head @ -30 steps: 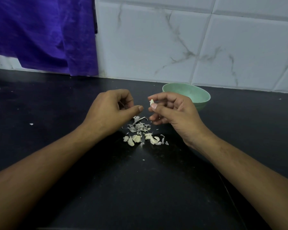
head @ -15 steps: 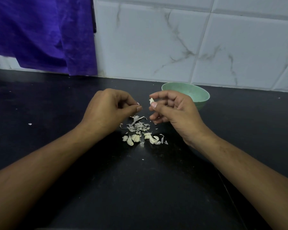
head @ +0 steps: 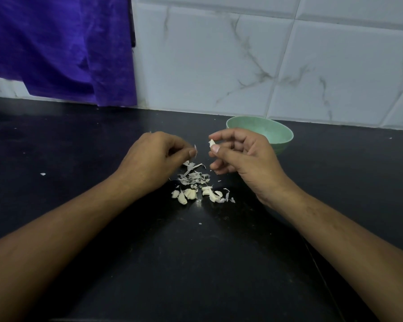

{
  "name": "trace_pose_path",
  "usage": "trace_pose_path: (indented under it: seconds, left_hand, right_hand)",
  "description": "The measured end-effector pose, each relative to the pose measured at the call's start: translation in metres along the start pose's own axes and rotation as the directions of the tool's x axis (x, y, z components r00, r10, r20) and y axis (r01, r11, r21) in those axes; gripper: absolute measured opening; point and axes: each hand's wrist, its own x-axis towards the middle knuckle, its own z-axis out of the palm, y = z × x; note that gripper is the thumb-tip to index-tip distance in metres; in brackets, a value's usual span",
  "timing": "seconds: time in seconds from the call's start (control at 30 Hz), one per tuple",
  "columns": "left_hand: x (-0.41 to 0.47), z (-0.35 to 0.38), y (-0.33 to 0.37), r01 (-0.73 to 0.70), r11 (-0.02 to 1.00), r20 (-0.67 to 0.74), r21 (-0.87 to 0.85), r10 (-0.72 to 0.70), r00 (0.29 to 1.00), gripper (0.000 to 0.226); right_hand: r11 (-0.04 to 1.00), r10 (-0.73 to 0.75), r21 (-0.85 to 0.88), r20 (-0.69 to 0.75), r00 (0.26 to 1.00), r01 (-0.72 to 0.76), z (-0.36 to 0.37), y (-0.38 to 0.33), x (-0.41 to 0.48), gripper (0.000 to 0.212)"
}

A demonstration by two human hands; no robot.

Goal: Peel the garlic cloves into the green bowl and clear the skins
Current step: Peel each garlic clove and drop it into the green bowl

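Pinching a garlic clove in the right hand, thumb against fingertip, near the green bowl. Pinching a skin flake in the left hand. Below, on the counter: loose skins, more cloves. Probably early: bowl seemingly empty, skins uncleared.

I see a black countertop filling the lower two thirds of the frame. Its surface is matte and carries fine pale dust. A thin seam runs diagonally through it at lower right. A white tiled wall with grey marble veining stands behind it, across the upper frame. A purple cloth hangs at upper left, covering the tiles there; its lower edge ends just above the countertop.
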Motion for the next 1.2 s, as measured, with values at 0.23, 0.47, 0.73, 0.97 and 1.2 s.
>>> trace_pose_path:
  seconds: [0.23, 0.47, 0.73, 0.97, 1.2]
  left_hand:
    - [-0.0027, -0.0031, 0.0080, -0.003, 0.999, -0.077, -0.032, 0.001, 0.997, 0.016]
    - [0.0003, 0.0024, 0.0021, -0.063, 0.998, -0.082, 0.029, 0.065, 0.994, 0.043]
    - [0.0019, 0.0021, -0.0017, -0.043, 0.998, -0.023, 0.039, 0.044, 0.999, 0.018]
    - [0.0000, -0.0014, 0.0028, -0.032, 0.999, -0.090, 0.031, 0.035, 0.995, 0.013]
    - [0.0005, -0.0003, 0.0033, -0.049, 0.997, -0.138, 0.062, 0.057, 0.989, 0.031]
  right_hand:
    - [1.000, -0.001, -0.020, 0.005, 1.000, 0.001, 0.0002, 0.0006, -0.0006, 0.019]
    - [1.000, -0.007, -0.027, 0.017, 1.000, 0.007, -0.0005, 0.0011, -0.0008, 0.019]
    - [1.000, -0.010, -0.025, 0.017, 1.000, 0.010, -0.0009, 0.0015, -0.0002, 0.018]
    - [0.999, -0.016, -0.028, 0.021, 1.000, 0.017, -0.0012, 0.0017, 0.0000, 0.017]
    - [0.999, -0.014, -0.029, 0.020, 1.000, 0.015, -0.0004, 0.0015, -0.0002, 0.018]
